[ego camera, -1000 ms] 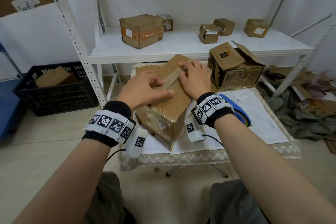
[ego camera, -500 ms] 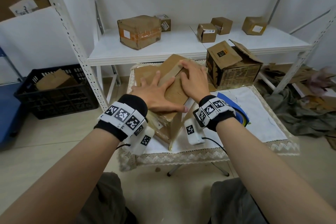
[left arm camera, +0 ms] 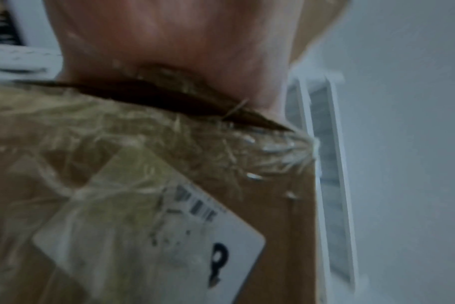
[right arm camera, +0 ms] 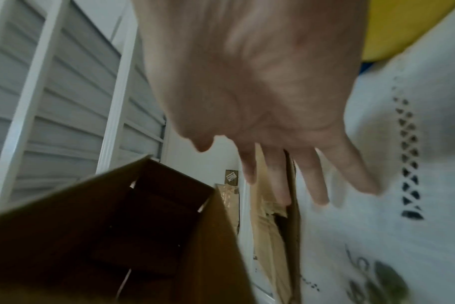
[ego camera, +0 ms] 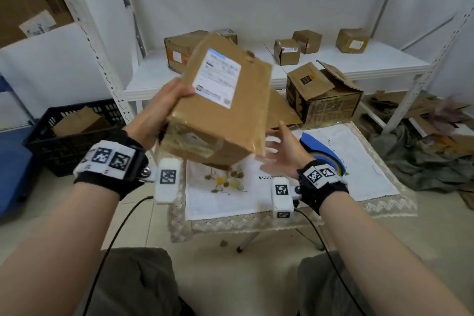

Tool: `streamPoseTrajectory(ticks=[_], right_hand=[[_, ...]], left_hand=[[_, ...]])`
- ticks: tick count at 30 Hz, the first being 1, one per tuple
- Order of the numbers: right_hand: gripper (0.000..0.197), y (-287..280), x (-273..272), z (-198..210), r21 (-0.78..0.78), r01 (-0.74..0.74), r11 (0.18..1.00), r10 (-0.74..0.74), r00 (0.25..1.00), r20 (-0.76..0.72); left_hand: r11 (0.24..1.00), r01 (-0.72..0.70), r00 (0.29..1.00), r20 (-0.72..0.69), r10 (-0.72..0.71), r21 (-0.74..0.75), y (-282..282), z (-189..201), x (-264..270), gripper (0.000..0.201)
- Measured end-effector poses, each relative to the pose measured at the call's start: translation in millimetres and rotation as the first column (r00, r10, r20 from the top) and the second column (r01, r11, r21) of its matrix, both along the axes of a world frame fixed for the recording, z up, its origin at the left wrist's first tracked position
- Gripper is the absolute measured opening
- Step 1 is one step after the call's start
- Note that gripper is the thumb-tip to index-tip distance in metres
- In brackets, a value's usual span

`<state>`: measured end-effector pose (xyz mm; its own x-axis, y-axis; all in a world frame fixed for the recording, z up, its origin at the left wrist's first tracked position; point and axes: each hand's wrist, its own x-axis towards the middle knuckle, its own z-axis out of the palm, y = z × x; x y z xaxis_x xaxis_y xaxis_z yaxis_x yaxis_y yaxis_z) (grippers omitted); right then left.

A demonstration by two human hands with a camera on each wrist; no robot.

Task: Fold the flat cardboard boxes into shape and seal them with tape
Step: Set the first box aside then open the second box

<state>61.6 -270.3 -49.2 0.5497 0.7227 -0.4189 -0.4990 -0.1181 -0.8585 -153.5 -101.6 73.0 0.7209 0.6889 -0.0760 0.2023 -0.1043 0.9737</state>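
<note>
Cardboard box (ego camera: 225,100) is up off the counter (ego camera: 359,179), left hand (ego camera: 156,113) clamped on it, right hand (ego camera: 282,154) fingers spread; one end probably unsealed.

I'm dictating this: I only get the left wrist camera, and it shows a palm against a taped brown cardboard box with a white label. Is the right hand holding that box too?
Observer: No. In the head view the right hand is open, fingers spread, beside a lower corner of the brown cardboard box. I cannot tell if it touches.
Operator: Is the box resting on anything?
Observer: No. The left hand holds it tilted in the air above the white cloth-covered table.
Operator: Sealed all round?
Observer: Not yet. The right wrist view shows one end open, with a dark inside.
</note>
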Motion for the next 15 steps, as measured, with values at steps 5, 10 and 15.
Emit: streamPoseTrajectory(ticks=[5, 10, 15], right_hand=[[0.063, 4, -17, 15, 0.183, -0.235, 0.955, 0.235, 0.972, 0.022], [0.05, 12, -28, 31, 0.346, -0.128, 0.929, 0.137, 0.991, -0.001], [0.045, -2, -9, 37, 0.264, 0.014, 0.964, -0.036, 0.996, 0.079]], left_hand=[[0.939, 0.082, 0.964, 0.265, 0.01, -0.334, 3, 8, -10, 0.051], [0.844, 0.185, 0.898, 0.436, 0.063, -0.504, -8, -25, -3, 0.058], [0.774, 0.168, 0.883, 0.442, 0.157, -0.611, -9, -75, 0, 0.043]])
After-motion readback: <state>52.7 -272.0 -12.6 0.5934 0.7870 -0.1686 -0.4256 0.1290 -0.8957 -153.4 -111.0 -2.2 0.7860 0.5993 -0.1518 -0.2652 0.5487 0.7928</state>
